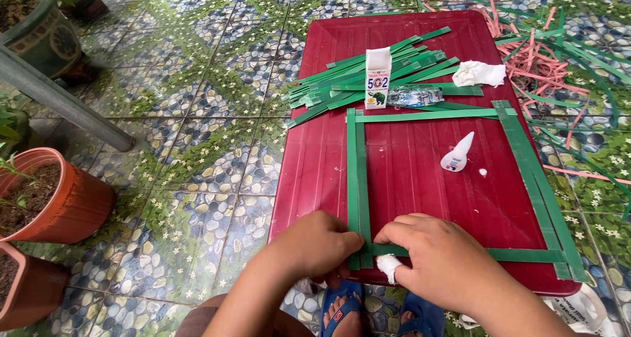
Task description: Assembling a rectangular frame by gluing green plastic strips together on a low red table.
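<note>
Both hands press down on the near left corner of a square frame of green strips (358, 179) that lies flat on a dark red plastic desk (407, 179); the left hand (322, 245) sits just left of the corner with its fingers curled and pressed together onto the upright left strip, and the right hand (440, 258) rests on the bottom strip with its fingers bunched and flattened against it — one finger of this hand wears a white wrapping (388, 266) at its tip. The frame's left side runs away from the hands to a top strip, the right side is doubled and slants toward the near right corner of the desk, and the bottom strip passes under the right hand. Inside the frame, well apart from the hands, a small white glue bottle (457, 154) lies on its side, with its tiny white cap (483, 172) just beside it; beyond the top strip stands a white glue box (377, 77), upright against a loose pile of green strips (368, 74), with a crumpled clear wrapper (414, 96) and a wad of white tissue (478, 74) near it. On the pebble-patterned tiled floor (210, 113) to the right lie pink and green strip offcuts (545, 54); terracotta plant pots (49, 196) stand at the left — and blue sandals (345, 307) show below the desk's near edge.
</note>
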